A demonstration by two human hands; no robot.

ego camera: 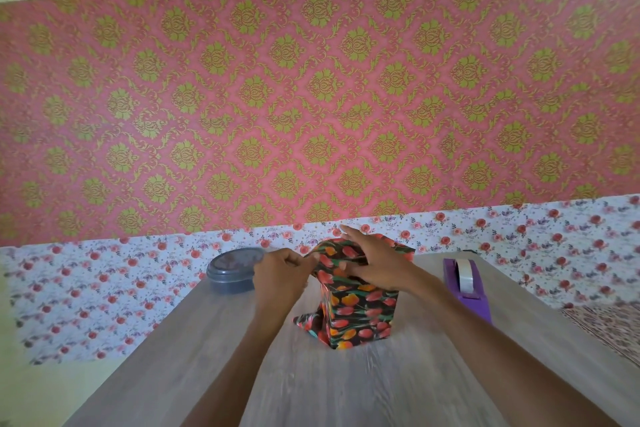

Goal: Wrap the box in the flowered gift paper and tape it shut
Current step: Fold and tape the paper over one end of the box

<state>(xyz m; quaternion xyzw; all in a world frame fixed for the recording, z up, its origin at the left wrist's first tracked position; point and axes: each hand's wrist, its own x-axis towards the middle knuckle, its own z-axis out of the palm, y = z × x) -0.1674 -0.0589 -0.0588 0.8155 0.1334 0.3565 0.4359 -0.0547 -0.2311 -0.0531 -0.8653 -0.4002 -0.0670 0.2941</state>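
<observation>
The box (363, 315) stands upright on the wooden table (194, 357), covered in black gift paper printed with red and orange tulips. My left hand (282, 276) pinches a loose flap of the paper at the box's upper left corner. My right hand (375, 262) lies flat on the top of the box, fingers straight and pressing the paper down. A loose fold of paper (306, 321) trails onto the table at the box's lower left. A purple tape dispenser (467, 284) with a roll of clear tape stands to the right of the box.
A round grey lidded container (232, 269) sits at the table's far left, behind my left hand. The wall runs close behind the table's far edge. A patterned surface (609, 329) shows past the table's right edge.
</observation>
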